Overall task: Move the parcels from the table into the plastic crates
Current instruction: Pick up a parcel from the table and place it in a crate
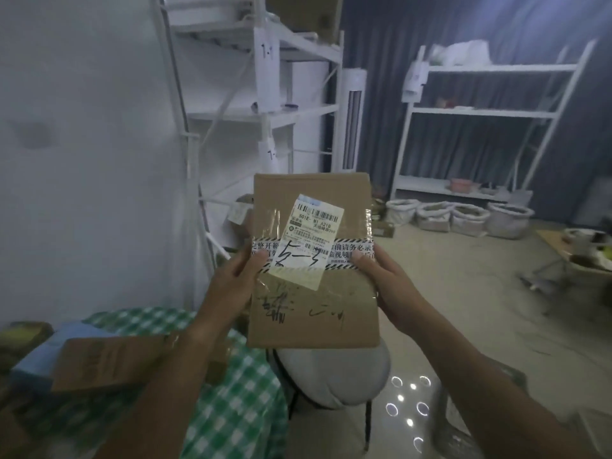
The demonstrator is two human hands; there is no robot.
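My left grip [236, 276] and right grip [385, 286] pinch the cardboard parcel [314, 260] by its side edges, held above the green-checked counter [231, 409].

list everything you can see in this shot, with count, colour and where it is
cardboard parcel: 1, brown with a white shipping label and printed tape, held up at centre frame
table: 1, green and white checked cloth, lower left
parcels on table: several, brown and blue, far lower left; exact count unclear
stool: 1, white seat, below the held parcel
shelving racks: 2, white metal, one at left centre, one at right back
sacks: 4, whitish, on the floor under the right rack
curtain: dark grey, back wall
left hand: grips the parcel's left edge
right hand: grips the parcel's right edge
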